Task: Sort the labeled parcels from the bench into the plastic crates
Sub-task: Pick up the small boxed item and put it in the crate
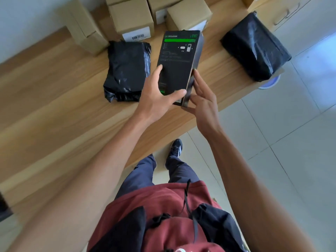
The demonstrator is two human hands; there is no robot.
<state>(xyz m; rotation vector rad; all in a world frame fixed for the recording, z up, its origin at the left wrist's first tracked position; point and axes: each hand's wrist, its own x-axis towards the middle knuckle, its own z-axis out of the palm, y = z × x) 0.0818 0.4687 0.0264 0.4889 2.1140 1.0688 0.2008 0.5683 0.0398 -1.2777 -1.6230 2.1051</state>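
Wood-grain bench [54, 91] is far from cleared: stiff cardboard boxes [132, 19] wait at the back, with a crinkly black poly bag [127, 70] left and a bulkier one [254, 48] right. Between them, left hand [156, 99] and right hand [203, 99] grip a rigid black carton [179, 57] above the bench. No crates show.

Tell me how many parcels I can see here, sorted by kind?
Cardboard boxes at the back of the bench: 4
Black plastic-wrapped parcels: 2
Black printed box, held in both hands: 1
Total: 7
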